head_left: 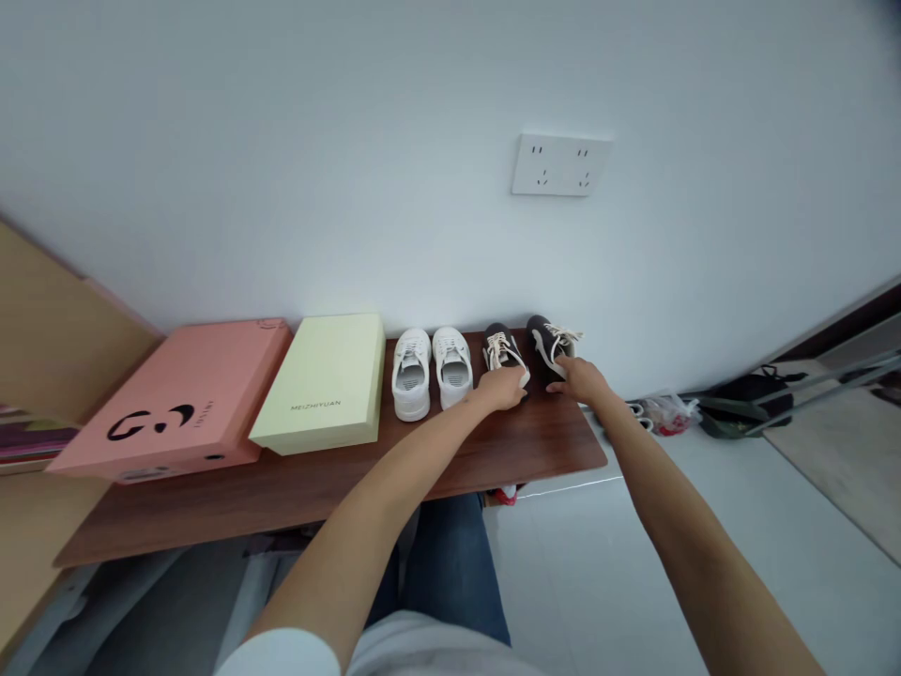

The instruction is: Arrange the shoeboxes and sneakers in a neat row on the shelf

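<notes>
Side by side at the right end of the brown wooden board are two dark sneakers with pale laces, toes toward the wall. My left hand [502, 388] is closed round the heel of the left dark sneaker [496, 338]. The heel of the right dark sneaker [543, 340] is in the grip of my right hand [581, 379], and this shoe sits turned at an angle. My fingers hide part of both heels. Just left of my left hand stand two white sneakers, one outer [411, 376] and one inner [452, 364], heels toward me.
A pale yellow shoebox [324, 376] and a pink shoebox [190, 385] lie on the left of the wooden board [282, 498], whose right corner is rounded. A wall socket [561, 165] is above. Bags [750, 404] rest on the floor at right.
</notes>
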{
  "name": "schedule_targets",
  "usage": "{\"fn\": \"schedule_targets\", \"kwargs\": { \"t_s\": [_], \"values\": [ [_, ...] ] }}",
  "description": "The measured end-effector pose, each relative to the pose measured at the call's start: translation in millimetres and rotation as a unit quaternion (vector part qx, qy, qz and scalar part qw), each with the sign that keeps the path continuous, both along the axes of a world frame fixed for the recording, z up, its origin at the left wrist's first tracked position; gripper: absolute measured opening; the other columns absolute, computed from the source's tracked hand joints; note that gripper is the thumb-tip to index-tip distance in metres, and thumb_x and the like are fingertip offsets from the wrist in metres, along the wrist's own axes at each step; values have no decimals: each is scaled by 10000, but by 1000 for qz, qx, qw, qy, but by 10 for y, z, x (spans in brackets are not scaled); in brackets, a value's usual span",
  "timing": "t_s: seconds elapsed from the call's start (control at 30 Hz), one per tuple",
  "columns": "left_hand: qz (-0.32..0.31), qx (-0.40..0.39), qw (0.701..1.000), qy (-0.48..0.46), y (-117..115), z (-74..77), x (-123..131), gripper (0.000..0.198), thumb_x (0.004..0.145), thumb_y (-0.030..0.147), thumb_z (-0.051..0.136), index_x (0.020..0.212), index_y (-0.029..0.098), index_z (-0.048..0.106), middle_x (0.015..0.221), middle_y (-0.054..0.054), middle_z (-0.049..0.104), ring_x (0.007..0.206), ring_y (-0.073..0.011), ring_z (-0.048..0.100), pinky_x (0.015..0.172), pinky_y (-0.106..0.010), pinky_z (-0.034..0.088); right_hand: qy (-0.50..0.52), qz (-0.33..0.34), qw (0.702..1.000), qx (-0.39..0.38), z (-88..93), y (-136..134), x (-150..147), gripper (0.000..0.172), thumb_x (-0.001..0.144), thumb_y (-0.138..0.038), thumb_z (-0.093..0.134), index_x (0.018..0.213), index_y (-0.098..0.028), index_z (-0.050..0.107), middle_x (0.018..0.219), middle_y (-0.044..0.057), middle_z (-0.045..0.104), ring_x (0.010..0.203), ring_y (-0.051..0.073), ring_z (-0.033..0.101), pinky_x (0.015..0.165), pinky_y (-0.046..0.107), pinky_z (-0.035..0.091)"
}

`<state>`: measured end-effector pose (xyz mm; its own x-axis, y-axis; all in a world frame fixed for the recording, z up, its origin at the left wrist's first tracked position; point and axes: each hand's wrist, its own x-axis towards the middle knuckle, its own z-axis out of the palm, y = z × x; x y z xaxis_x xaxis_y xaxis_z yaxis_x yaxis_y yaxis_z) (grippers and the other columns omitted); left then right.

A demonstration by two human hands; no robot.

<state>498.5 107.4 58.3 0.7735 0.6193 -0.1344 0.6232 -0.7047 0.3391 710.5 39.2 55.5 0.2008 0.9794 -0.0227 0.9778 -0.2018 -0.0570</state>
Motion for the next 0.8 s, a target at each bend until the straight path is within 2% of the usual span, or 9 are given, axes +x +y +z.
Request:
{"fn": "schedule_targets", "kwargs": {
  "t_s": [0.1,0.2,0.53,0.8],
  "values": [
    [-3,8,999,51,75,91,50,338,910,355,593,1217,217,556,1235,-141,676,1164,-310,641,925,-398,509,-65,27,997,-31,78,40,-134,375,781,-421,776,1045,-220,602,1007,111,720,996,292,662,812,328,436],
    [-11,16,997,74,106,118,93,327,901,331,609,1209,229,565,1250,-135,673,1190,-295,629,953,-390,499,-94,39,994,-47,97,83,-260,359,784,-379,783,1043,-213,598,1010,111,722,1016,289,663,840,335,426],
    [-48,27,995,89,129,125,191,342,895,299,616,1216,183,603,1227,-178,678,1178,-329,636,952,-425,513,-106,37,992,-62,83,166,-375,364,791,-334,792,1064,-198,594,1056,128,723,1046,281,667,877,348,421],
    [-34,33,997,66,67,100,223,381,873,247,644,1244,176,593,1213,-186,683,1172,-337,635,997,-443,490,-122,23,990,-67,47,123,-430,374,806,-324,776,1099,-176,597,1112,160,713,1068,284,660,886,363,426]
  ]
}}
